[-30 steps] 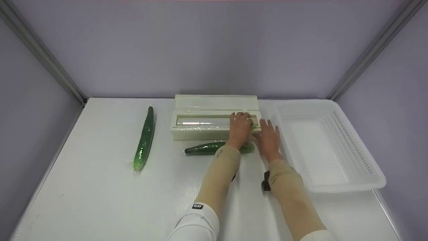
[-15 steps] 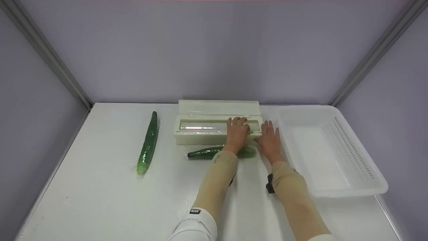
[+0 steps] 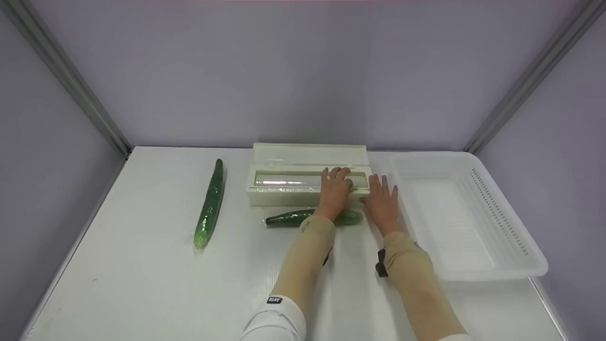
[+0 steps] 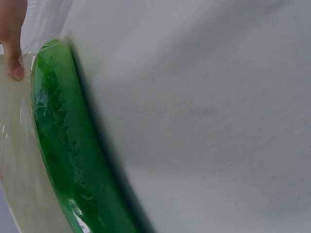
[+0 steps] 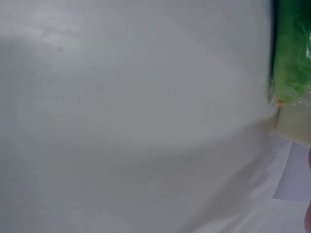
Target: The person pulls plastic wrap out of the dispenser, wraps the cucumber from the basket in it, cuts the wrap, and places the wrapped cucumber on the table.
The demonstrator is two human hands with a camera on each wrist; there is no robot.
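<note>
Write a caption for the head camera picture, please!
Two hands, left hand and right hand, rest at a cling-film box beside a wrapped cucumber.

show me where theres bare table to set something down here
Bare table lies along the near edge, left of the sleeves, and between the left cucumber and the wrap dispenser. It is crowded by the dispenser's right end: left hand, right hand, near cucumber and white basket.

Both forearms, in tan sleeves with white cuffs near the elbows, reach toward twelve o'clock, side by side. The left hand [image 3: 335, 188] lies palm down, its fingers [image 3: 337, 173] slightly bent. The right hand [image 3: 382, 201], just at its three o'clock, lies flat with straight, spread fingers [image 3: 381, 182].
</note>
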